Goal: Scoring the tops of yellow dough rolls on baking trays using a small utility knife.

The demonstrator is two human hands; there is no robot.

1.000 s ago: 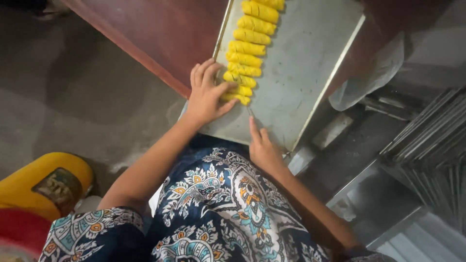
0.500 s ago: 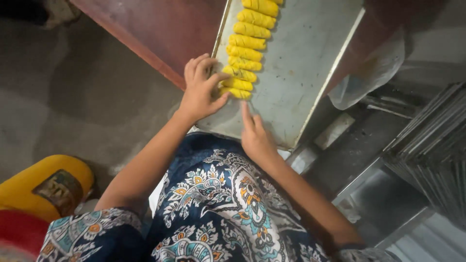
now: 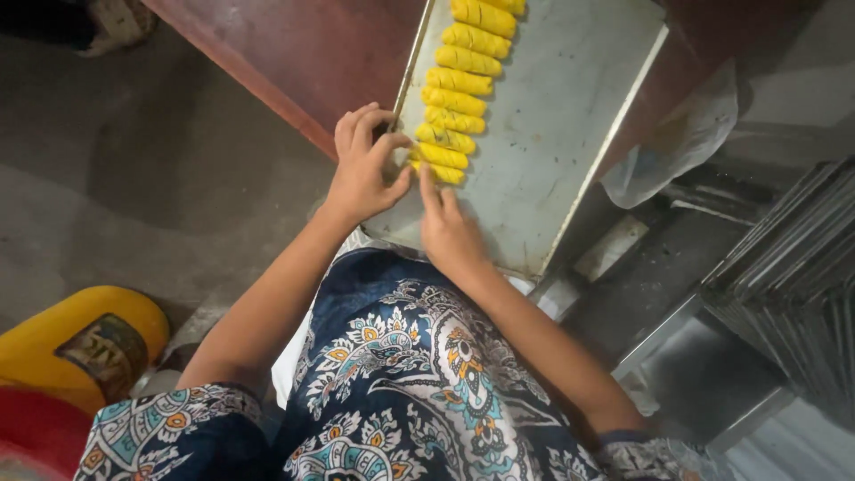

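A grey metal baking tray lies on a dark red-brown table. Along its left side runs a row of several yellow dough rolls. My left hand rests at the tray's near left corner, its fingers curled against the nearest yellow roll. My right hand lies flat on the tray just below that roll, its fingertips touching the roll's near end. Both hands sit close together around this last piece. My lap in patterned blue cloth is below.
A yellow container stands on the floor at lower left. A crumpled clear plastic bag hangs off the table's right side. Stacked metal trays and a steel surface fill the right side. Grey floor lies to the left.
My right hand has slid up the tray from its near edge to the last yellow roll. My left hand stays at the tray's corner by the same roll.
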